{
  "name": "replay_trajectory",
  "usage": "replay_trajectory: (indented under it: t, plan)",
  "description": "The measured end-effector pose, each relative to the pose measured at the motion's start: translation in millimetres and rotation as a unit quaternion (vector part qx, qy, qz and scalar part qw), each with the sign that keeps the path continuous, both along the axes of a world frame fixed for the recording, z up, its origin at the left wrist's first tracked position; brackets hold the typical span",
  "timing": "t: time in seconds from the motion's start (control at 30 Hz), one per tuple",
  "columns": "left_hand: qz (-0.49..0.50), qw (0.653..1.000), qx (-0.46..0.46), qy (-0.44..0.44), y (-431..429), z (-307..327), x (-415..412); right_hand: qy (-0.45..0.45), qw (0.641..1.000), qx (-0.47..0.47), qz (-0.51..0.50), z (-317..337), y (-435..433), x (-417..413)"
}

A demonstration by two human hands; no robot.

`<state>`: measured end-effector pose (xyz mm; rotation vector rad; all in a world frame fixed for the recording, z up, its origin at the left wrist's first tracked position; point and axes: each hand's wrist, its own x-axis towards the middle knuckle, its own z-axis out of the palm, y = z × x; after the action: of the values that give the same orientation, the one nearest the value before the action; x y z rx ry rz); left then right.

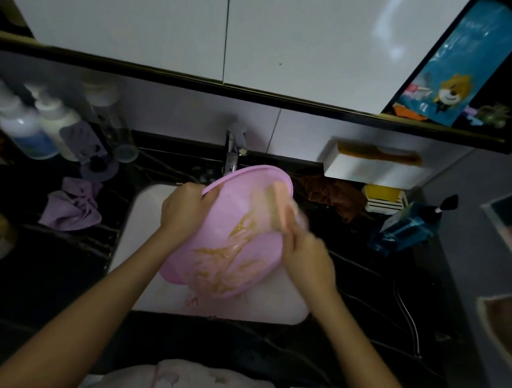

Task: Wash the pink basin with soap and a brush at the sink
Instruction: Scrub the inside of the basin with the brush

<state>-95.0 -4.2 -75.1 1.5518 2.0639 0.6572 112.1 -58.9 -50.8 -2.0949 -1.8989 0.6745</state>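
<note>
Left hand (pixel 182 208) fingers clamped on tilted pink basin (pixel 233 210) rim, right hand (pixel 308 259) fingers round brush (pixel 281 203), over sink (pixel 140 243)

The pink basin (pixel 230 205), streaked with yellowish soap (pixel 235 253), tilts over the white sink (pixel 142 231), orange brush (pixel 281 205) inside.

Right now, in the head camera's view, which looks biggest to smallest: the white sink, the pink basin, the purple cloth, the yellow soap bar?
1. white sink
2. pink basin, held tilted and nearer the camera, so its gap to the sink is unsure
3. purple cloth
4. yellow soap bar
</note>
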Motion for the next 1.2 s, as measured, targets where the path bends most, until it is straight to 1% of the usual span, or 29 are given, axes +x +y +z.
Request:
replay_trajectory:
  t: [0.03,0.07,0.1,0.17,0.2,0.23,0.3,0.33,0.43,0.47,0.5,0.57,0.6,0.67,0.7,0.73,0.8,0.83,0.87,0.93,0.97,1.0,1.03,1.07,1.1,1.2]
  plan:
    - [-0.002,1.0,0.0,-0.003,-0.2,0.5,0.6,0.014,0.999,-0.006,-0.03,1.0,8.2,6.1]
    - [-0.003,1.0,0.002,-0.005,-0.1,0.8,1.3,0.007,1.0,-0.001,-0.027,3.7,10.4,7.9]
    - [-0.003,1.0,0.002,-0.005,-0.1,1.4,2.1,-0.015,1.0,0.007,0.014,7.3,6.5,4.5]
    - [-0.003,1.0,-0.002,-0.005,-0.6,2.3,1.0,-0.053,0.989,0.001,0.137,13.6,-9.7,-9.4]
    - [-0.007,1.0,-0.002,-0.006,-0.5,2.4,1.3,-0.085,0.983,0.005,0.166,17.4,-9.8,-10.5]
    - [-0.013,1.0,0.0,-0.008,-0.5,2.7,2.7,-0.11,0.982,0.021,0.155,18.4,0.1,-4.4]
    - [-0.027,1.0,0.005,-0.006,-0.9,3.7,6.7,-0.123,0.989,0.015,0.082,22.4,25.1,10.1]
    - [-0.028,1.0,0.007,-0.006,-1.9,3.3,7.8,-0.138,0.987,0.016,0.081,24.3,29.3,11.3]
    - [-0.03,0.999,0.01,-0.009,-3.6,0.1,2.8,-0.145,0.971,0.017,0.191,25.5,9.8,1.0]
    - [-0.03,0.999,0.012,-0.009,-4.2,0.1,0.7,-0.154,0.967,0.019,0.202,25.5,11.7,5.0]
    - [-0.032,0.999,0.014,-0.009,-4.9,0.6,0.1,-0.159,0.97,0.026,0.182,25.8,22.2,13.2]
    - [-0.036,0.999,0.016,-0.007,-4.9,1.4,0.4,-0.156,0.979,0.008,0.131,29.9,38.6,22.0]
    - [-0.037,0.999,0.017,-0.005,-4.9,1.6,1.4,-0.153,0.978,0.013,0.14,29.5,37.1,21.0]
    - [-0.038,0.999,0.017,0.002,-6.4,1.7,2.2,-0.153,0.964,0.019,0.216,24.6,15.3,10.0]
    - [-0.04,0.999,0.017,0.005,-8.1,1.8,3.2,-0.155,0.959,0.016,0.237,26.5,8.8,10.4]
    - [-0.043,0.999,0.017,0.006,-8.8,2.5,4.9,-0.163,0.959,0.03,0.232,24.8,15.2,18.4]
    - [-0.059,0.998,0.021,0.008,-8.7,3.5,10.7,-0.173,0.973,0.029,0.153,30.0,34.4,32.2]
    - [-0.065,0.998,0.022,0.012,-8.5,4.0,14.3,-0.178,0.974,0.017,0.136,30.7,35.7,31.9]
    - [-0.068,0.997,0.021,0.017,-7.6,4.5,16.4,-0.182,0.971,0.02,0.153,27.9,29.9,26.8]
    - [-0.07,0.997,0.017,0.023,-7.7,3.8,17.7,-0.168,0.958,0.023,0.23,21.9,1.7,10.2]
    - [-0.072,0.997,0.017,0.027,-8.4,3.7,17.3,-0.165,0.956,0.026,0.242,21.2,-4.5,8.0]
    - [-0.073,0.997,0.016,0.03,-8.9,4.5,17.4,-0.161,0.96,0.042,0.224,19.6,0.6,12.9]
    - [-0.075,0.997,0.016,0.029,-9.7,5.5,18.5,-0.162,0.97,0.048,0.177,20.5,11.7,18.9]
    - [-0.075,0.997,0.015,0.026,-9.7,6.8,19.6,-0.16,0.976,0.041,0.139,22.4,21.2,21.2]
    - [-0.076,0.997,0.012,0.023,-10.4,7.0,20.7,-0.166,0.977,0.03,0.133,24.1,22.6,18.9]
    - [-0.072,0.997,-0.001,0.005,-13.2,7.2,19.6,-0.203,0.949,0.035,0.237,19.4,-5.4,1.9]
